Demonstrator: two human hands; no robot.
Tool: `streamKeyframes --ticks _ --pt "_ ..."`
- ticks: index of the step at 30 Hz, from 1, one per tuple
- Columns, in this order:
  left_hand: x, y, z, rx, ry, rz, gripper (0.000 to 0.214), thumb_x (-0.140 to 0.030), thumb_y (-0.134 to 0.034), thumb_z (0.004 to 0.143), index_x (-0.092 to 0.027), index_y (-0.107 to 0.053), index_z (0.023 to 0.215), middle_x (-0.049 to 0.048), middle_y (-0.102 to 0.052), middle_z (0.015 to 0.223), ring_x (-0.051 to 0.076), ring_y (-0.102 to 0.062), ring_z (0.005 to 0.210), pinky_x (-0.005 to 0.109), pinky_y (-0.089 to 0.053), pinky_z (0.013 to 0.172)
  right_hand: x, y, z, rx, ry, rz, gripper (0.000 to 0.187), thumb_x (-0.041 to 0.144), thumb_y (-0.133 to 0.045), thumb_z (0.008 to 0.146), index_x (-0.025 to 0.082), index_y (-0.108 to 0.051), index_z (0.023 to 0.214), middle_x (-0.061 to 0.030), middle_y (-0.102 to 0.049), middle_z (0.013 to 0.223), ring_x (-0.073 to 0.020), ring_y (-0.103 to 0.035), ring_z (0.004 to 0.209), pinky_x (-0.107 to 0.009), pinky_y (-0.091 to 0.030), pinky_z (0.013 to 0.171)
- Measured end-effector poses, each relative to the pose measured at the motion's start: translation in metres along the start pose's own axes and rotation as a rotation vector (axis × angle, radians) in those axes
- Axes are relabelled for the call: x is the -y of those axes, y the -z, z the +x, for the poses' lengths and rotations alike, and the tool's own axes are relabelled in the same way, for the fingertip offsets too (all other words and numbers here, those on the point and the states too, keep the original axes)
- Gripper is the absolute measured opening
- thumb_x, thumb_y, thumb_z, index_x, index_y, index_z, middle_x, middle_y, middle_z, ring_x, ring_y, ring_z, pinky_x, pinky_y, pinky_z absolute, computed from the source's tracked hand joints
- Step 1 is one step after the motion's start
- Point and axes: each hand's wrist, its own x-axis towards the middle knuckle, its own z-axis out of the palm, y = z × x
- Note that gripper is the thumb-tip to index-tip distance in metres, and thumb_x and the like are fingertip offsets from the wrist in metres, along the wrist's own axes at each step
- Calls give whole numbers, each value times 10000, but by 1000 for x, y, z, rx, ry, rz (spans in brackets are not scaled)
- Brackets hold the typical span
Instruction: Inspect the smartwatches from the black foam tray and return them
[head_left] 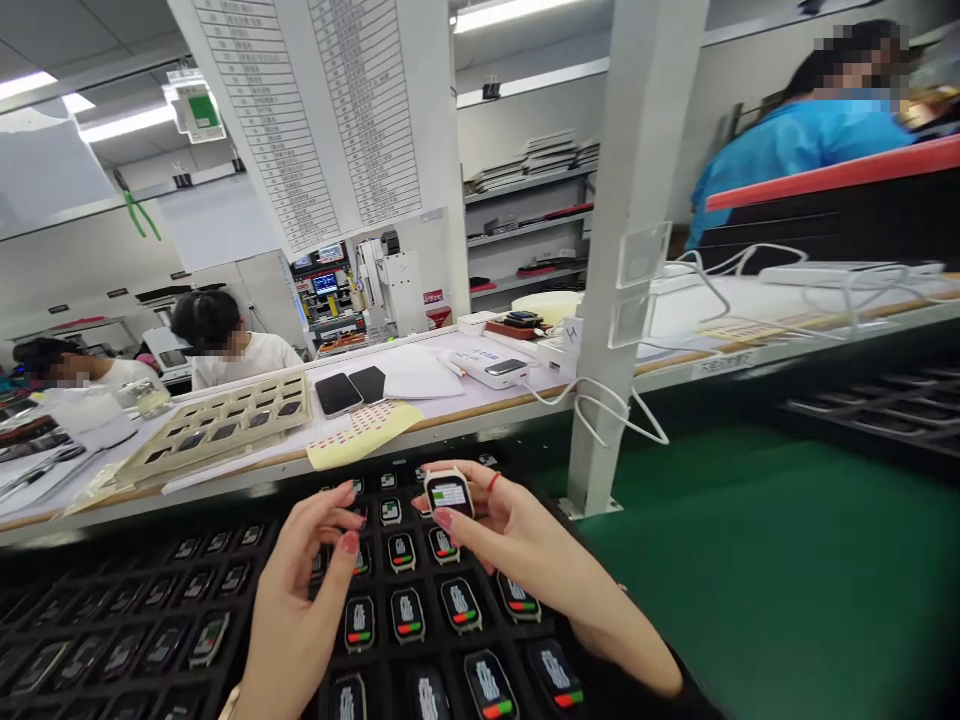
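Note:
In my right hand (499,525) is a smartwatch case (450,494) without a strap, its lit screen facing me. My thumb presses its lower edge while the fingers curl behind it. My left hand (311,570) hovers over the tray with thumb and fingers apart, nothing between them. Below both hands lies a black compartment tray (382,600) of smartwatch cases, many with lit screens showing white marks and a red and green bar. One such watch (460,604) sits in its slot just under my right hand.
A second black tray (135,640) of watches lies at left. Behind stands a bench shelf with a beige tray (225,425), a phone (337,394), papers and a white cable (630,425). A white post (630,250) rises at right beside green matting (750,560). Other people work beyond.

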Motion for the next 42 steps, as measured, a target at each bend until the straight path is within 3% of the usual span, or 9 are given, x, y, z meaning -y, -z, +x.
streamKeyframes --ticks 5,9,13,20,33,40,42 --pt "1 30 3 -150 33 110 291 -445 -688 871 -256 -730 1089 44 -728 999 179 -694 878 262 -580 811 -8 6 10 -55 49 23 585 667 -568 968 167 -609 1269 -103 -650 1053 -182 -603 724 -215 -470 486" --pt "3 43 3 -259 32 131 287 -445 -719 846 -229 -743 1032 22 -751 952 150 -696 783 222 -577 730 -7 9 12 -120 63 85 440 522 -545 1012 160 -632 1245 -107 -667 1065 -188 -617 755 -211 -491 503" --pt "18 54 7 -403 -6 93 257 -402 -761 809 -203 -756 972 11 -751 920 156 -683 735 275 -572 730 -7 11 13 -220 87 105 340 398 -476 1060 146 -632 1226 -115 -672 1088 -173 -622 759 -199 -493 523" --pt "46 82 19 -395 -52 86 289 -465 -787 740 -233 -762 909 17 -744 809 211 -672 647 357 -559 599 -7 13 13 -281 109 128 313 349 -462 1076 141 -639 1227 -130 -681 1096 -175 -624 748 -200 -493 511" --pt "29 62 9 -399 -29 97 256 -417 -774 786 -207 -766 931 0 -743 842 171 -671 700 323 -572 732 -10 15 15 -234 134 115 361 447 -544 1035 146 -659 1199 -123 -681 1075 -172 -619 726 -188 -470 484" --pt "24 60 7 -354 -22 43 197 -352 -765 827 -203 -766 956 -16 -741 864 129 -662 741 246 -543 769 -6 13 13 -264 100 116 335 390 -477 1066 148 -669 1197 -124 -683 1063 -193 -635 781 -208 -486 500" --pt "22 59 6 -348 -2 41 201 -346 -764 831 -200 -766 969 -14 -742 873 132 -664 755 246 -544 773 -4 12 12 -243 93 107 320 375 -530 1037 150 -644 1233 -121 -669 1111 -198 -637 814 -217 -497 508"
